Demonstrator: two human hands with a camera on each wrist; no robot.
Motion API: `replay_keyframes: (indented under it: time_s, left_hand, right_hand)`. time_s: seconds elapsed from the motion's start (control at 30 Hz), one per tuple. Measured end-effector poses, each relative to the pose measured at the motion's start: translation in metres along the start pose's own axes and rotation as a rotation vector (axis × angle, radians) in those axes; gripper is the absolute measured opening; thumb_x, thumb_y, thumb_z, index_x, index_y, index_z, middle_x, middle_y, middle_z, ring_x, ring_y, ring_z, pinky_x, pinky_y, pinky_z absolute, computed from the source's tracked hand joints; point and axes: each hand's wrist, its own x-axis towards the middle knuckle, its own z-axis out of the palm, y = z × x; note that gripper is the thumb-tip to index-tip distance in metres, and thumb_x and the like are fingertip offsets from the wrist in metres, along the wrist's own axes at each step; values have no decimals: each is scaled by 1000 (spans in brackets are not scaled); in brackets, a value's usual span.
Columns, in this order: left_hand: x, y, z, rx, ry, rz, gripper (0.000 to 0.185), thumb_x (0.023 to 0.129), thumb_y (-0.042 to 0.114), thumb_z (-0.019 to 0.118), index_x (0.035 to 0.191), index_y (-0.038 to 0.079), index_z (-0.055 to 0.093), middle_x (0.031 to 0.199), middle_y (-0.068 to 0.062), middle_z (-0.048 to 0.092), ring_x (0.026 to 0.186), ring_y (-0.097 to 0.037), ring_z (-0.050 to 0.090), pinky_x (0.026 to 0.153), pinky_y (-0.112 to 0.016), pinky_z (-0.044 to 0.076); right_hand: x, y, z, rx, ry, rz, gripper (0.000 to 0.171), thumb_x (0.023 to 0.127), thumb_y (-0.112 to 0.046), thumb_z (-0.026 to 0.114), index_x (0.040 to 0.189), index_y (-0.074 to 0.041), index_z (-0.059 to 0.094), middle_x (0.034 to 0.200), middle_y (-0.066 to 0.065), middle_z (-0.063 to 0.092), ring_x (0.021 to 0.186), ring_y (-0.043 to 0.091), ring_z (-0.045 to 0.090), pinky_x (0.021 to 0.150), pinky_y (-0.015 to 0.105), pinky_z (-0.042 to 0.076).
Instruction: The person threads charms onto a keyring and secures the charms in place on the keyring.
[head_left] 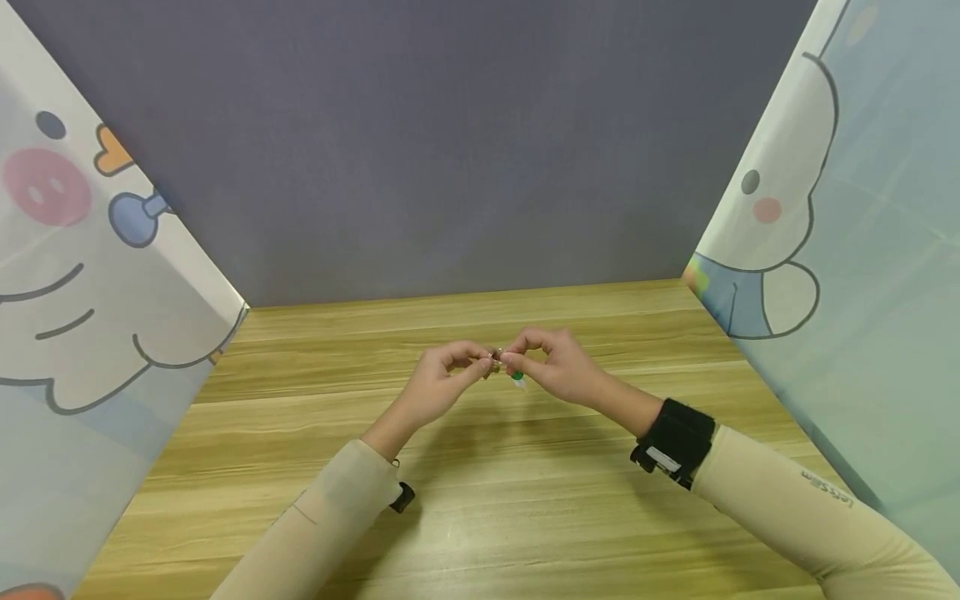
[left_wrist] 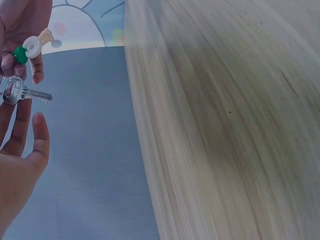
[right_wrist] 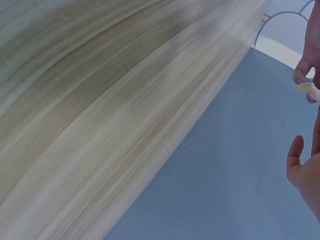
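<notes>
Both hands meet in the air above the wooden table, fingertips almost touching, in the head view. My left hand (head_left: 442, 379) pinches a silver key (left_wrist: 15, 91) between thumb and fingers; in the left wrist view its toothed blade points away from the fingers. Opposite it, my right hand (head_left: 558, 367) pinches the key ring, which is mostly hidden by fingers and the frame edge. A small charm with green and white parts (left_wrist: 32, 47) dangles below the right fingers. The right wrist view catches only a pale tip of the charm (right_wrist: 311, 90).
The wood-grain table (head_left: 480, 500) spreads beneath both arms. A grey-blue panel (head_left: 450, 167) rises at the back. Cartoon-printed panels stand at the left (head_left: 90, 292) and right (head_left: 862, 250). The right wrist carries a black strap (head_left: 678, 437).
</notes>
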Motion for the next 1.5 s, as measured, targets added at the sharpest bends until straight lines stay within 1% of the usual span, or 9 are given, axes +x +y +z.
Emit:
replay_keyframes:
  time_s: [0.13,0.3,0.5,0.77,0.97,1.1,1.3,1.4,1.5]
  left_hand:
    - [-1,0,0,3,-7,3,20,108,31,66,117,18,78,127,-2,77,112,-32,71,96,-47,58]
    - [-2,-3,0,16,-8,6,18,107,31,66,116,21,79,125,0,78,107,-23,70,93,-43,56]
    - [-1,-7,1,7,1,25,16,107,25,68,115,18,79,121,-2,79,107,-22,70,94,-44,57]
    - [-1,-7,2,7,1,45,14,106,23,69,114,19,79,118,-2,80,104,-20,71,95,-45,58]
    - [0,-7,1,17,-8,7,18,107,32,67,116,22,78,122,1,79,107,-22,68,97,-51,55]
    - [1,-6,2,26,4,-28,20,107,37,67,115,23,79,125,1,77,108,-22,68,93,-46,57]
    - [2,-4,2,11,14,-20,16,106,31,69,109,18,78,130,-3,76,113,-23,69,96,-44,58]
    - [2,-3,2,1,12,-3,14,105,27,70,108,16,78,130,-4,76,117,-24,69,100,-49,56]
    - [1,-3,3,-5,9,13,13,104,25,71,107,14,78,129,-6,77,118,-27,70,100,-49,56]
  right_hand:
    - [0,-1,-1,4,1,32,15,104,-13,70,89,-14,71,86,-1,78,92,13,74,95,48,58]
    - [-1,-1,-2,23,-3,48,16,104,-12,70,88,-13,70,86,1,78,91,14,74,95,47,58]
    - [-1,-1,-2,25,6,62,15,103,-13,71,88,-13,70,84,0,78,91,14,73,96,46,57]
    - [-2,-1,-2,29,23,78,16,103,-12,71,88,-11,71,84,11,78,89,14,72,96,47,56]
    - [-2,1,-3,7,23,24,15,102,-11,73,87,-13,71,82,1,78,84,12,72,92,41,57]
    - [-2,2,-2,-27,11,-40,14,101,-11,74,87,-12,72,83,-2,77,79,13,72,85,35,59]
    - [-2,2,1,-53,-1,-144,13,100,-6,73,88,-9,72,80,-2,76,71,13,69,75,29,58]
    - [-2,2,1,-51,3,-148,14,100,-5,73,87,-11,71,80,-2,76,72,12,69,76,29,58]
    - [-3,1,1,-41,-3,-106,16,101,-7,73,86,-14,71,80,0,76,75,11,70,80,30,58]
